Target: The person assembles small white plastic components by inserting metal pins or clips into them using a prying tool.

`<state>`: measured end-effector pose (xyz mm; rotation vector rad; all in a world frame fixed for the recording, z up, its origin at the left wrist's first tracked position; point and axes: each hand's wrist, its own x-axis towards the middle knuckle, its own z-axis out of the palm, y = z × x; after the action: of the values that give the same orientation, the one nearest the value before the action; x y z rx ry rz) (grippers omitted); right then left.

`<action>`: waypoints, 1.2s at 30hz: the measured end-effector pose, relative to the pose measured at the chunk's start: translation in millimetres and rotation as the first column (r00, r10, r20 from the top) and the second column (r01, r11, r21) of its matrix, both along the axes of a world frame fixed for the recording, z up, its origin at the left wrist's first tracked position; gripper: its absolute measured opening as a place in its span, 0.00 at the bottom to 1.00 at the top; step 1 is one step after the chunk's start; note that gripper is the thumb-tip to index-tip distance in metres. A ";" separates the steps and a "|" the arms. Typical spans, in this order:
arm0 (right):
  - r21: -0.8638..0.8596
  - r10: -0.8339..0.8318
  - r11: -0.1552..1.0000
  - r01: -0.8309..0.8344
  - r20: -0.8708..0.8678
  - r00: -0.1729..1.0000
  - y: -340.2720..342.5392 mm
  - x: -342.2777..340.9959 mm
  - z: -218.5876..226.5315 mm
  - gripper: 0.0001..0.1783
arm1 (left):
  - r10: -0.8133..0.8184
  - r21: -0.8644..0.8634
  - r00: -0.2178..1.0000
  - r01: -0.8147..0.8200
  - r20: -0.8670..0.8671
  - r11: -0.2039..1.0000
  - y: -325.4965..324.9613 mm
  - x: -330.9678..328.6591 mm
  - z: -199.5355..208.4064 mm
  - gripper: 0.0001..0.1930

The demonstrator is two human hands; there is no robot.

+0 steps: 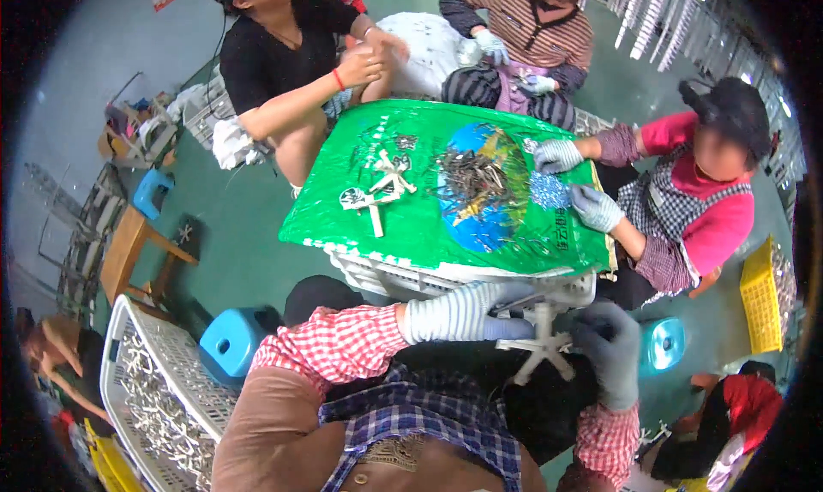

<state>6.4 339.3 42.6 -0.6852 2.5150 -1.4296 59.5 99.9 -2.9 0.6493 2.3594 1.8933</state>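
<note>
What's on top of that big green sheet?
On the green sheet: white branching pieces, a heap of thin dark pieces and small bluish bits, near a co-worker's gloved hands. Whatever the heap covers can't be seen.

There are three blue stools (154,188) (237,333) (663,346) and one green sheet (418,226).

The left hand (459,314) wears a white glove (433,319) with thin grey stripes and blue-grey fingers (511,328); the right hand (613,346) wears a greyish glove (619,381). Red-and-white checked sleeve covers (343,345) meet a brown buttoned top (270,428) under a blue plaid apron (420,406).
</note>
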 end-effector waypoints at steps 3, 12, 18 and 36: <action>0.066 0.147 0.985 -0.160 0.172 0.974 -58.6 -19.2 3.9 0.10 | -0.061 0.083 0.998 0.062 -0.009 0.995 -20.5 4.8 -11.0 0.31; 0.020 0.343 0.939 -0.343 -0.009 0.939 -60.7 -56.5 -108.2 0.26 | -0.044 0.450 0.859 -0.223 0.510 0.865 -51.3 0.4 -49.8 0.24; -0.073 0.508 0.861 -0.503 0.094 0.856 -79.2 -17.3 -129.2 0.38 | 0.006 0.308 0.829 -0.215 0.560 0.927 -39.1 -5.3 -60.7 0.16; -0.616 0.391 0.785 0.061 0.569 0.723 -53.6 -82.7 -136.6 0.24 | 0.593 -0.714 0.800 -0.468 -0.091 0.521 -84.1 -86.2 -76.4 0.17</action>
<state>-76.3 285.8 -94.1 -0.3480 1.3837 -1.9627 -26.7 15.7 -79.3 -0.3513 3.0553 0.8417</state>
